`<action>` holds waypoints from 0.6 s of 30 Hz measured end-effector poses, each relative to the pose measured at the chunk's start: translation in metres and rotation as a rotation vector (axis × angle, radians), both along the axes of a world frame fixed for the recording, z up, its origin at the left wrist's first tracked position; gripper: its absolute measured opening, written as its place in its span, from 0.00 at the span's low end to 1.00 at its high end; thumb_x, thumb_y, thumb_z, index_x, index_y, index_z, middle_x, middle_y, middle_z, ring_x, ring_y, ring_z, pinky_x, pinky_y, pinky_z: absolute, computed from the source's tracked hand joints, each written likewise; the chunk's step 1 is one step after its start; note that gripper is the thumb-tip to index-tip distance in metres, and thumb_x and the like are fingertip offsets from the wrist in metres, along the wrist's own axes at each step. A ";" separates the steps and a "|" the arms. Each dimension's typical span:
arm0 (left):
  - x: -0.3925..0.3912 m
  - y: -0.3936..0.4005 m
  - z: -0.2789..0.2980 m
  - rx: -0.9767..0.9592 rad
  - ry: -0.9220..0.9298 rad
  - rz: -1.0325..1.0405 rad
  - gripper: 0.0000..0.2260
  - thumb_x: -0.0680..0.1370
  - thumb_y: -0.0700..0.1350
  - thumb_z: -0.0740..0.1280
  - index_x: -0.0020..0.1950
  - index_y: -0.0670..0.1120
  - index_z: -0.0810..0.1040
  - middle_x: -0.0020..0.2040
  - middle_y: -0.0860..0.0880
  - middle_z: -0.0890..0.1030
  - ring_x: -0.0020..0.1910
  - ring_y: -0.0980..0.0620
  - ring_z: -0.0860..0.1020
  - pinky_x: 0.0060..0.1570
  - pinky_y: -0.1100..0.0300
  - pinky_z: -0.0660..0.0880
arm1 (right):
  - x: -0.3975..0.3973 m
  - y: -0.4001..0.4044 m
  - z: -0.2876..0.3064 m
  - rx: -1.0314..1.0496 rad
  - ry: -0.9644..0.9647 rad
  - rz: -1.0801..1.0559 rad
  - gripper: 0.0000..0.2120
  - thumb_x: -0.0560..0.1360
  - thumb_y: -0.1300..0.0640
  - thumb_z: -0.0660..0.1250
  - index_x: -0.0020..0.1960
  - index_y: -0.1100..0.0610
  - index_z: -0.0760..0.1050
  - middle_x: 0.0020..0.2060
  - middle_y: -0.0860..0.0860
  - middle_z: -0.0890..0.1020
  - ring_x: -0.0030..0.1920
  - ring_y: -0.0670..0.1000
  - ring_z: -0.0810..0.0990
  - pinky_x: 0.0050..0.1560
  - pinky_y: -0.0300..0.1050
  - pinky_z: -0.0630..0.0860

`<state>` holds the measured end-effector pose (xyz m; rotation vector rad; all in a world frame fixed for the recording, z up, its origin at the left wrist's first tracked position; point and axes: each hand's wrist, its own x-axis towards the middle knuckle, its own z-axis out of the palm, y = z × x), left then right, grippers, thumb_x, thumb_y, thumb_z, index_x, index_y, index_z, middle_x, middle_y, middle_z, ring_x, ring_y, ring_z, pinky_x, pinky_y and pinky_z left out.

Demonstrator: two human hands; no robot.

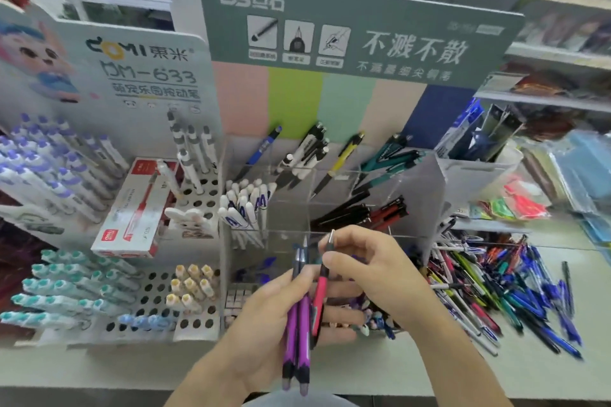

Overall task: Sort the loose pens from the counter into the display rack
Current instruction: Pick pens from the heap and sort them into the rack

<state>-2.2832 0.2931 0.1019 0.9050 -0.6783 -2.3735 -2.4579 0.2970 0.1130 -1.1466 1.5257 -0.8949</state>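
The left hand (264, 317) curls its fingers round two slim purple pens (297, 334) — glossy barrels, dark rubbery grips, tips up. The right hand (367, 271) pinches a pink pen (320, 299) near its metal tip, touching the purple pair. At 12 o'clock stands the clear plastic rack (373, 195) (square compartments); at 3 o'clock, loose pens (502, 291) heap on the pale desk (496, 373).

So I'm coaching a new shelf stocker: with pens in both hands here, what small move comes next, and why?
Probably lift the pink pen, pinched by the right hand, away from the two purple pens in the left hand. The colours differ, and the clear rack seems to group similar pens.
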 end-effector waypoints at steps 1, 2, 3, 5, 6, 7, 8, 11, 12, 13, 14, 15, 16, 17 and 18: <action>-0.003 0.000 -0.001 0.013 0.003 -0.001 0.18 0.82 0.46 0.59 0.65 0.38 0.77 0.58 0.33 0.82 0.52 0.33 0.83 0.54 0.37 0.80 | -0.005 0.001 -0.002 -0.013 0.033 0.013 0.05 0.76 0.58 0.73 0.49 0.49 0.84 0.46 0.51 0.86 0.49 0.49 0.84 0.50 0.45 0.81; -0.005 0.000 -0.001 0.027 0.015 -0.001 0.18 0.82 0.46 0.59 0.64 0.37 0.78 0.58 0.32 0.82 0.53 0.32 0.83 0.53 0.37 0.80 | -0.010 0.002 -0.002 -0.028 0.063 0.039 0.05 0.76 0.57 0.74 0.49 0.48 0.84 0.47 0.49 0.86 0.50 0.49 0.84 0.53 0.48 0.81; -0.008 0.000 -0.001 0.039 0.029 0.001 0.18 0.82 0.45 0.59 0.64 0.36 0.79 0.58 0.31 0.81 0.54 0.32 0.82 0.53 0.37 0.80 | -0.013 0.002 -0.003 -0.040 0.083 0.065 0.05 0.76 0.56 0.74 0.50 0.47 0.84 0.47 0.48 0.86 0.50 0.50 0.84 0.56 0.51 0.81; -0.013 -0.001 -0.001 0.061 0.052 0.007 0.18 0.81 0.45 0.60 0.60 0.35 0.82 0.58 0.28 0.80 0.55 0.30 0.82 0.53 0.36 0.80 | -0.018 0.002 -0.005 -0.050 0.098 0.097 0.07 0.75 0.55 0.76 0.52 0.45 0.84 0.47 0.47 0.86 0.50 0.50 0.84 0.58 0.53 0.80; -0.016 -0.002 -0.002 0.060 0.051 0.005 0.18 0.81 0.46 0.60 0.58 0.35 0.82 0.57 0.27 0.80 0.54 0.29 0.81 0.54 0.35 0.79 | -0.020 0.002 -0.006 -0.047 0.096 0.103 0.09 0.74 0.54 0.76 0.53 0.45 0.83 0.48 0.47 0.85 0.50 0.49 0.84 0.58 0.53 0.80; -0.018 -0.002 -0.002 0.049 0.044 -0.001 0.18 0.80 0.47 0.60 0.58 0.36 0.83 0.55 0.26 0.80 0.53 0.29 0.82 0.55 0.35 0.79 | -0.021 0.001 -0.006 -0.041 0.083 0.105 0.11 0.74 0.53 0.76 0.55 0.44 0.83 0.48 0.48 0.85 0.50 0.49 0.84 0.58 0.53 0.80; -0.020 -0.002 -0.001 0.031 0.034 -0.005 0.19 0.79 0.48 0.60 0.58 0.36 0.83 0.54 0.25 0.80 0.51 0.29 0.82 0.55 0.37 0.79 | -0.023 0.000 -0.007 -0.031 0.070 0.105 0.13 0.73 0.52 0.77 0.57 0.43 0.82 0.49 0.48 0.84 0.50 0.48 0.84 0.59 0.53 0.80; -0.027 -0.001 -0.002 -0.002 0.032 0.014 0.21 0.79 0.48 0.60 0.63 0.35 0.79 0.52 0.25 0.80 0.46 0.30 0.83 0.49 0.40 0.82 | -0.027 -0.003 -0.007 -0.045 0.076 0.113 0.15 0.73 0.51 0.76 0.59 0.42 0.81 0.48 0.45 0.84 0.48 0.44 0.82 0.57 0.49 0.80; -0.030 0.001 -0.002 -0.023 0.022 0.025 0.21 0.80 0.48 0.59 0.65 0.35 0.77 0.53 0.25 0.80 0.46 0.30 0.83 0.48 0.40 0.82 | -0.029 -0.004 -0.007 -0.061 0.080 0.115 0.14 0.73 0.52 0.76 0.58 0.42 0.82 0.45 0.43 0.83 0.46 0.43 0.81 0.54 0.47 0.80; -0.033 0.002 -0.003 -0.052 0.005 0.036 0.20 0.80 0.48 0.59 0.66 0.36 0.74 0.53 0.26 0.80 0.46 0.29 0.82 0.48 0.39 0.82 | -0.030 -0.005 -0.005 -0.074 0.067 0.104 0.13 0.73 0.53 0.76 0.56 0.43 0.82 0.43 0.42 0.82 0.44 0.44 0.80 0.51 0.47 0.81; -0.036 0.003 -0.004 -0.084 -0.007 0.051 0.19 0.81 0.47 0.59 0.67 0.37 0.73 0.53 0.26 0.81 0.46 0.29 0.82 0.48 0.38 0.82 | -0.032 -0.006 -0.004 -0.080 0.038 0.085 0.11 0.73 0.54 0.76 0.54 0.45 0.82 0.41 0.43 0.82 0.43 0.46 0.79 0.48 0.47 0.82; -0.037 0.004 -0.006 -0.112 -0.030 0.077 0.18 0.81 0.46 0.58 0.66 0.37 0.72 0.52 0.27 0.81 0.44 0.30 0.82 0.46 0.38 0.82 | -0.033 -0.007 -0.003 -0.075 -0.008 0.068 0.09 0.74 0.57 0.76 0.53 0.47 0.82 0.41 0.45 0.81 0.42 0.48 0.78 0.45 0.46 0.82; -0.038 0.004 -0.006 -0.142 -0.053 0.102 0.17 0.82 0.46 0.58 0.65 0.37 0.71 0.50 0.27 0.81 0.43 0.31 0.82 0.45 0.39 0.83 | -0.035 -0.008 -0.001 -0.064 -0.061 0.064 0.08 0.75 0.60 0.75 0.52 0.50 0.81 0.41 0.49 0.81 0.42 0.49 0.77 0.43 0.43 0.81; -0.038 0.002 -0.008 -0.181 -0.077 0.117 0.17 0.82 0.46 0.58 0.64 0.36 0.71 0.50 0.28 0.82 0.41 0.32 0.82 0.43 0.40 0.83 | -0.037 -0.009 0.001 -0.056 -0.111 0.073 0.07 0.77 0.63 0.73 0.52 0.53 0.79 0.41 0.50 0.80 0.42 0.49 0.77 0.42 0.40 0.79; -0.038 0.000 -0.009 -0.229 -0.098 0.120 0.17 0.81 0.47 0.59 0.63 0.36 0.71 0.49 0.28 0.82 0.39 0.33 0.82 0.40 0.43 0.83 | -0.038 -0.009 0.002 -0.056 -0.153 0.086 0.06 0.78 0.65 0.71 0.52 0.56 0.78 0.40 0.50 0.80 0.41 0.48 0.77 0.41 0.38 0.77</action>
